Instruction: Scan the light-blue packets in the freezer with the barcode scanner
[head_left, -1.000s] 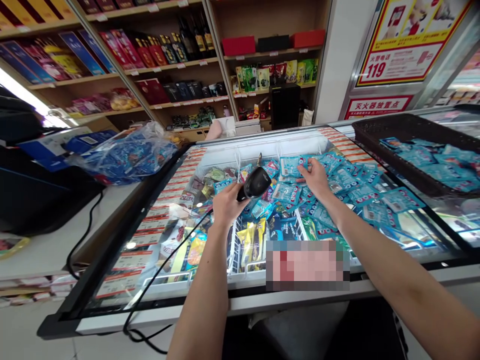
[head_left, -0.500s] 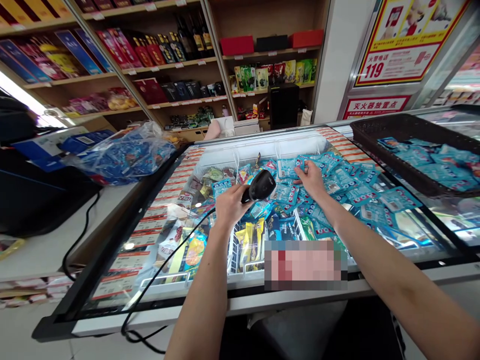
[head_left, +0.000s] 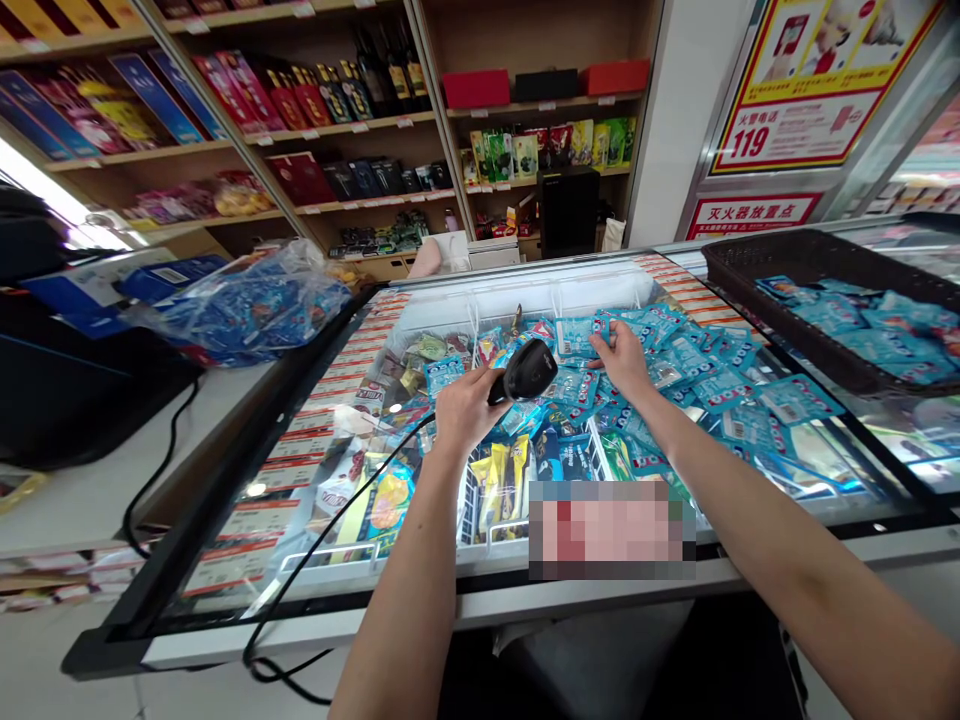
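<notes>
In my left hand [head_left: 466, 408] is a black barcode scanner [head_left: 531, 370], its head tilted up and to the right over the glass-topped freezer [head_left: 300, 610]. A black cable [head_left: 352, 490] trails from it down to the left. My right hand [head_left: 621, 358] pinches the right end of a blue snack packet [head_left: 574, 336], just beyond the scanner head. Many similar blue packets [head_left: 720, 388] lie scattered on the glass around and to the right of that hand. Under the glass, yellow ice cream wrappers [head_left: 502, 478] show in white wire baskets.
A dark brown basket [head_left: 810, 250] holding more blue packets stands at the right. On the left counter lies a clear plastic bag [head_left: 247, 300] of blue packets. Shelves [head_left: 352, 130] with bottles and boxes line the back wall. Paper price labels [head_left: 285, 470] run along the freezer's left side.
The left hand and barcode scanner have shifted slightly to the right. My right hand and its packet stay almost where they were.
</notes>
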